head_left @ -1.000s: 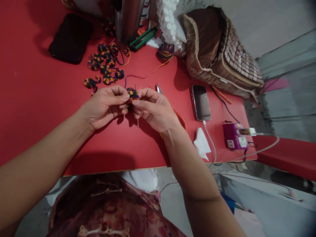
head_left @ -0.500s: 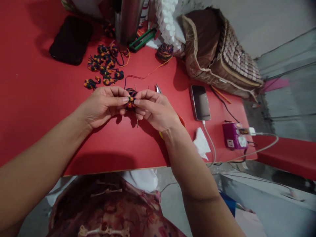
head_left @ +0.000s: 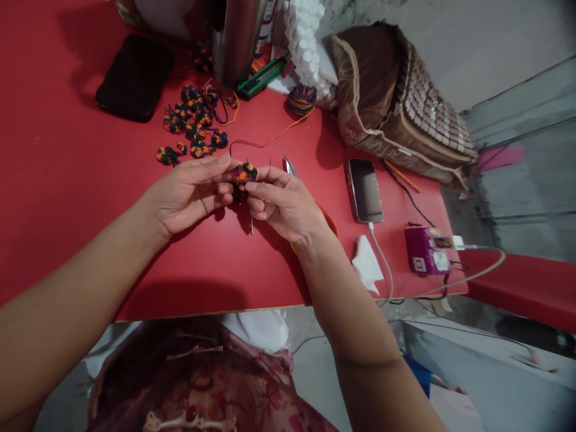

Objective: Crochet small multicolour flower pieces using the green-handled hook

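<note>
A small crocheted flower (head_left: pixel 245 173) in dark, orange and yellow yarn is between my two hands above the red table. My right hand (head_left: pixel 285 198) grips its right side between thumb and fingers. At its left edge, the curled fingers of my left hand (head_left: pixel 191 192) hold it, with the thumb lifted off. Below my fingers a thin metal rod (head_left: pixel 252 225) sticks out; its other end is hidden. A strand of yarn runs from near my hands to a ball of multicoloured yarn (head_left: pixel 301 99). Several similar crocheted pieces (head_left: pixel 193 117) lie in a loose heap beyond my left hand.
Scissors (head_left: pixel 289 165) lie partly under my right hand. A green cutter (head_left: pixel 261 78) and a metal bottle (head_left: pixel 238 42) are at the back. On the right are a charging phone (head_left: pixel 364 191), white tissue (head_left: pixel 367 264), a purple power box (head_left: pixel 425 249) and a brown bag (head_left: pixel 378 78).
My left thumb has lifted off the crocheted flower and moved up. The flower has turned and shifted slightly right, showing more of its face. My right hand keeps its grip.
</note>
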The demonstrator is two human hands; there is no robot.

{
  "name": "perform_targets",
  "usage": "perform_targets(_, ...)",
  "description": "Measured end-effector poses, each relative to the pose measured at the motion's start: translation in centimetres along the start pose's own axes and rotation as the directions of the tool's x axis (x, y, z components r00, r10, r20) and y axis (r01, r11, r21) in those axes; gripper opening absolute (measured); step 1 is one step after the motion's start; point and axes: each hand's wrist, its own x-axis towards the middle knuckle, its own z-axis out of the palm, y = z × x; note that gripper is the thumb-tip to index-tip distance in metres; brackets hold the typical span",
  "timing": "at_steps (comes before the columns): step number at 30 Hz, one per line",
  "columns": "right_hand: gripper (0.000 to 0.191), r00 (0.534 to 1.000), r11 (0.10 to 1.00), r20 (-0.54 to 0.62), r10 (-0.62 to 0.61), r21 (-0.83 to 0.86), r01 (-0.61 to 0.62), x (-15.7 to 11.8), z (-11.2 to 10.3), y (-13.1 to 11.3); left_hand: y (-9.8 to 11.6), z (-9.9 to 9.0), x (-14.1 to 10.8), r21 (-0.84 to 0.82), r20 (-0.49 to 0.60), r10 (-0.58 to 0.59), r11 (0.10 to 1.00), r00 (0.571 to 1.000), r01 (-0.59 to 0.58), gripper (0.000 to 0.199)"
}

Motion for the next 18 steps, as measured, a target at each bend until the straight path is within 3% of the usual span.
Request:
perform_targets(5, 0.052, 0.996, 0.995, -0.036, -0.078, -0.064, 0.075, 0.2, -0.1, 0.7, -0.7, 0.0, 0.0, 0.118, 0.015, 0.061, 0.991, 0.998, -0.063, 0.017)
perform_targets(8, 0.039, 0.994, 0.98, -0.031, -0.107, -0.17, 0.1, 0.0, -0.1, 0.8, -1.1, 0.0, 0.0, 0.196, 0.012, 0.149, 0.969, 0.989, -0.149, 0.018)
perform_targets(12, 0.021, 0.966, 0.947, -0.117, -0.23, -0.256, 0.194, -0.7, 0.1, 0.2, -1.1, 0.2, -0.4, 0.293, 0.044, 0.223, 0.929, 0.974, -0.226, 0.019)
perform_targets(18, 0.034, 0.978, 0.947, -0.047, -0.203, -0.264, 0.183, -0.7, 0.0, 0.1, -1.0, 0.4, -0.7, 0.355, 0.072, 0.256, 0.897, 0.964, -0.265, 0.019)
